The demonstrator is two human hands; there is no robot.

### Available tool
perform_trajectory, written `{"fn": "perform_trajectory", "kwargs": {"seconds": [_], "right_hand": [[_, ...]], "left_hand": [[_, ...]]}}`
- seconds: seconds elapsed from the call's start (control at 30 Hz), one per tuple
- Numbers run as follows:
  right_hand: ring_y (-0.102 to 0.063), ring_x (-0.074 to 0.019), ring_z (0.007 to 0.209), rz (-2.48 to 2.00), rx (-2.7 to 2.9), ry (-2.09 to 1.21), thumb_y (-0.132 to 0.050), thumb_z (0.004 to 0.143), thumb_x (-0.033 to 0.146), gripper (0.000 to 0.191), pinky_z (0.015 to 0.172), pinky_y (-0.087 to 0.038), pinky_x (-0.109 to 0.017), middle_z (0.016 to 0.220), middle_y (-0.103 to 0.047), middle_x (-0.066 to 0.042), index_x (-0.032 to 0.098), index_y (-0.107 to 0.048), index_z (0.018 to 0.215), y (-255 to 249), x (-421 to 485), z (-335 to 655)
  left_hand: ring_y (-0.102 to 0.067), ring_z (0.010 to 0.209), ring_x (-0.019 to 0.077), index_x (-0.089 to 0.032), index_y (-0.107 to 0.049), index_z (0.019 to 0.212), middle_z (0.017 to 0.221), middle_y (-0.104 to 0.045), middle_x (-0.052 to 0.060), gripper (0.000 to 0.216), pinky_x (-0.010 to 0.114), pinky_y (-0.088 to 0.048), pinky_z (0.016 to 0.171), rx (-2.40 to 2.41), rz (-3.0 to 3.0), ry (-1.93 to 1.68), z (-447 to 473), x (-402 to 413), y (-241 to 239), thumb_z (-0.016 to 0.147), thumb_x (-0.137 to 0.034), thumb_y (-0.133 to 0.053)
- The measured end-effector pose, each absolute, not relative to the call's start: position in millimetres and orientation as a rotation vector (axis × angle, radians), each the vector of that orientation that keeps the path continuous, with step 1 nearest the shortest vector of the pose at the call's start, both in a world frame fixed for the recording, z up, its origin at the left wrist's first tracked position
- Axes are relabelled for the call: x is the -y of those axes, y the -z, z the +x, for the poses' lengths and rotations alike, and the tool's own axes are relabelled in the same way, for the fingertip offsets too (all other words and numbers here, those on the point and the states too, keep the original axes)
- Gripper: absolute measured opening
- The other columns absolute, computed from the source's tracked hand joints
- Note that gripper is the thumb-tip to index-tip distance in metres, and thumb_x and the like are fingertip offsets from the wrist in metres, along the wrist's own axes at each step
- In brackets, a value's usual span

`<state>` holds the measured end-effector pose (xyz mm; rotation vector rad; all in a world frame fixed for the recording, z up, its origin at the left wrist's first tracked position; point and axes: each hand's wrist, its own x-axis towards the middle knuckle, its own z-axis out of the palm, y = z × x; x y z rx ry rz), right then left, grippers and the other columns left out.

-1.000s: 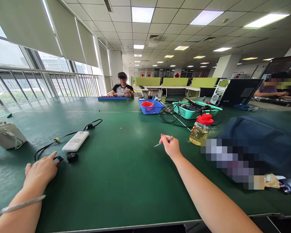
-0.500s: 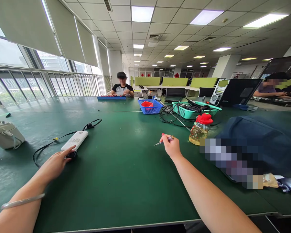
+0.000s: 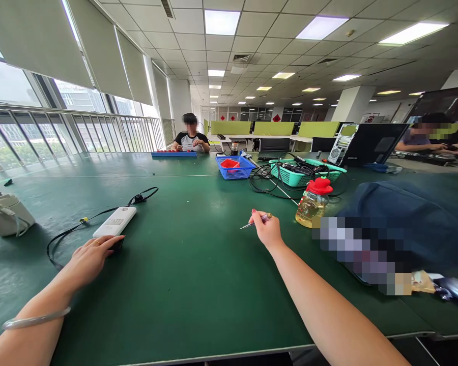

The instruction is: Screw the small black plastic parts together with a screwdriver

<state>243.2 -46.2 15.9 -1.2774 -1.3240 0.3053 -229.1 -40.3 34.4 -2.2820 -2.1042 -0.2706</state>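
On the left of the green table my left hand (image 3: 90, 259) is closed over a small black object (image 3: 116, 247), its fingers laid together across the top. They hide most of it, so its kind does not show. Just beyond them lies a white power bank (image 3: 115, 221), with a black cable (image 3: 64, 235) looping along its left side. Toward the middle, my right hand (image 3: 267, 230) pinches a slim pen (image 3: 265, 217) in a writing grip. Its thin silver tip points left, close to the tabletop.
A red-lidded bottle (image 3: 312, 203) stands beyond my right hand, near a dark blue bag (image 3: 408, 218). Farther back are a blue basket (image 3: 234, 170) and a teal basket (image 3: 295, 178) with cables. A beige case (image 3: 7, 213) sits far left. Another person (image 3: 191, 137) sits opposite.
My left hand has shifted slightly right, and its fingers now cover more of the black object, which has moved a little right. My right hand keeps its grip, and the view has turned slightly.
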Motion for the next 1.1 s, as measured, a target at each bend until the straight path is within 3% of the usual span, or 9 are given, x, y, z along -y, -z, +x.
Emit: {"fn": "perform_trajectory", "kwargs": {"seconds": [0.27, 0.5, 0.6, 0.7, 0.8, 1.1], "right_hand": [[-0.045, -0.0144, 0.042, -1.277, 1.336, -0.321, -0.047, 0.086, 0.056, 0.050, 0.048, -0.036, -0.027, 0.042, -0.045, 0.002, 0.022, -0.059, 0.052, -16.0, 45.9, 243.0], [-0.050, -0.0149, 0.048, -1.241, 1.437, -0.326, -0.047, 0.088, 0.054, 0.051, 0.051, -0.039, -0.027, 0.047, -0.051, 0.000, 0.021, -0.060, 0.052, -15.1, 45.2, 237.6], [-0.054, -0.0157, 0.055, -1.204, 1.516, -0.405, -0.053, 0.086, 0.051, 0.041, 0.054, -0.041, -0.026, 0.057, -0.059, -0.001, 0.021, -0.067, 0.062, -13.5, 43.7, 234.0], [-0.061, -0.0171, 0.066, -1.180, 1.546, -0.511, -0.061, 0.081, 0.044, 0.026, 0.060, -0.047, -0.027, 0.077, -0.069, -0.004, 0.021, -0.072, 0.084, -9.8, 41.1, 234.2], [-0.065, -0.0183, 0.078, -1.168, 1.608, -0.506, -0.065, 0.077, 0.034, 0.027, 0.072, -0.052, -0.031, 0.093, -0.070, -0.004, 0.023, -0.071, 0.101, -5.1, 38.8, 235.4], [-0.064, -0.0189, 0.075, -1.151, 1.715, -0.185, -0.055, 0.086, 0.024, 0.020, 0.072, -0.052, -0.031, 0.089, -0.069, -0.004, 0.025, -0.068, 0.102, 11.6, 32.9, 205.3]], "left_hand": [[-0.056, 0.119, 0.0288, -0.017, -0.053, 0.135, 0.139, -0.055, 0.013, 0.050, 0.038, -0.042, 0.100, 2.135, -2.293, 0.305, -230.0, 42.9, -36.4, 0.087, -0.028, -0.043], [-0.061, 0.110, 0.0291, -0.028, -0.065, 0.120, 0.122, -0.067, 0.005, 0.043, 0.040, -0.042, 0.102, 1.814, -2.584, 0.499, -143.4, 65.7, -56.8, 0.077, -0.030, -0.057], [-0.060, 0.112, 0.0262, -0.033, -0.063, 0.121, 0.121, -0.066, 0.003, 0.042, 0.038, -0.044, 0.102, 1.645, -2.803, 0.620, -77.7, 68.2, -57.5, 0.081, -0.025, -0.056], [-0.060, 0.111, 0.0264, -0.030, -0.064, 0.118, 0.118, -0.066, 0.006, 0.043, 0.039, -0.045, 0.100, 1.613, -2.858, 0.662, -19.2, 52.8, -50.3, 0.078, -0.015, -0.061], [-0.059, 0.111, 0.0276, -0.026, -0.061, 0.122, 0.117, -0.065, 0.010, 0.048, 0.041, -0.044, 0.100, 1.579, -2.845, 0.742, 17.1, 29.5, -34.7, 0.077, -0.010, -0.063], [-0.058, 0.114, 0.0270, -0.025, -0.055, 0.128, 0.118, -0.065, 0.010, 0.058, 0.045, -0.044, 0.103, 1.622, -2.975, 0.965, 27.4, 5.7, 0.0, 0.075, -0.005, -0.063]]}}
